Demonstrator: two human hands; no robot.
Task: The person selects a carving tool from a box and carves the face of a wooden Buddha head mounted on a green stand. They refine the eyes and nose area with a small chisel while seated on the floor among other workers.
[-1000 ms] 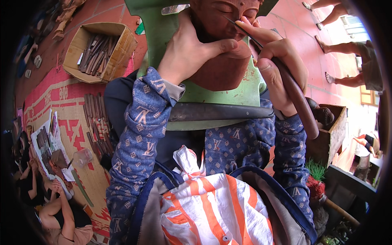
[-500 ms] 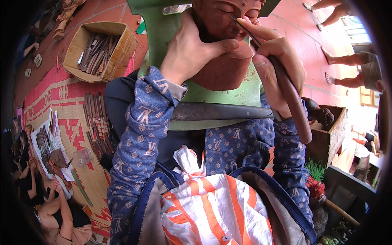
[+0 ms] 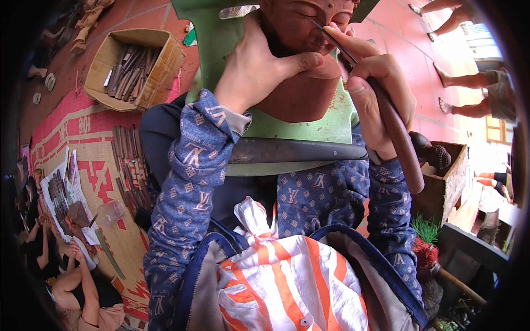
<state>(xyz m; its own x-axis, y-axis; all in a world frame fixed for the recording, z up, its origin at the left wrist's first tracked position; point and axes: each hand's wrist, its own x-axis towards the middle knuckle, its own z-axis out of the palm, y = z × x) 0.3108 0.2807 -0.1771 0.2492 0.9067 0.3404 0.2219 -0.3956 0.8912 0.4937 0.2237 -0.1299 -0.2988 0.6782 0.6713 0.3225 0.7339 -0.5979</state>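
Observation:
A reddish-brown carved wooden head (image 3: 301,96) with closed eyes lies at the top of the view, its face up and its block-like neck towards me. My left hand (image 3: 256,69) grips its left side, thumb across the chin and the other fingers hidden behind. In my right hand (image 3: 381,91) is a carving chisel (image 3: 402,151) with a long, curved brown handle, held like a pen. Its thin dark blade slants up to the face, the tip at the inner corner of the eye beside the nose. Beneath the head is a green plastic chair (image 3: 331,132).
A cardboard box (image 3: 160,77) of wooden-handled tools stands at the far left. More tools (image 3: 130,160) lie in rows on a red-patterned mat (image 3: 88,138). At right are a wooden crate (image 3: 455,176) and a green-bristled brush (image 3: 425,231). Other people's legs (image 3: 469,80) show at the right.
My right hand and the chisel have shifted very slightly to the right, the tip staying near the same spot. My left hand and the carved head hold still.

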